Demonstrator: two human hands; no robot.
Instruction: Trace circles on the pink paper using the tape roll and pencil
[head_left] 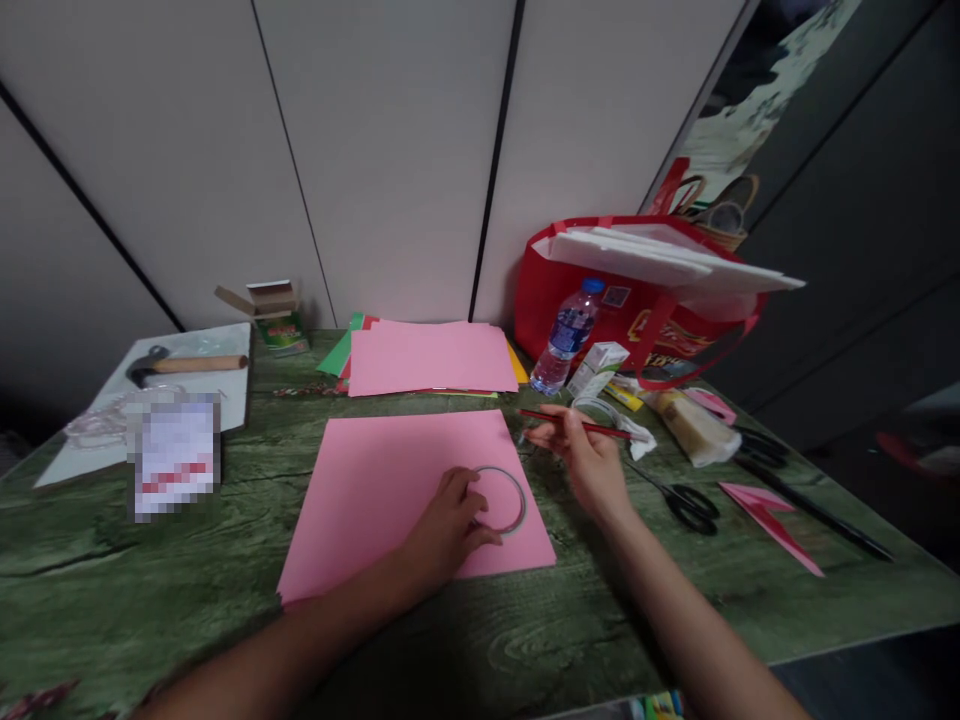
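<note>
Ring (523,495) and pencil (540,415) are what my hands have charge of. The ring lies flat near the right edge of the pink paper (382,480), which is spread on the desk (495,660) in front of me. My left hand (450,520) reaches across the paper, its fingers bent and a little apart over the ring's left side, the thumb down by its near edge; whether they pinch the rim or only press on it, I cannot tell. My right hand (592,475) has its fingers closed on the pencil, which hangs nearly level just beyond the paper's right edge, clear of the ring. I can't make out which end is the point. I take the step in hand to be steadying the ring as a guide, with no line visible around it as far as I can see. To mark along it, the move calls for tipping the pencil steeper, bringing its point against the rim, and pressing evenly with my left fingers so nothing slips. Those fingers cover the left side, so a full turn would need them shifted. The scissors (691,508) lie to the right of my right hand, untouched.
</note>
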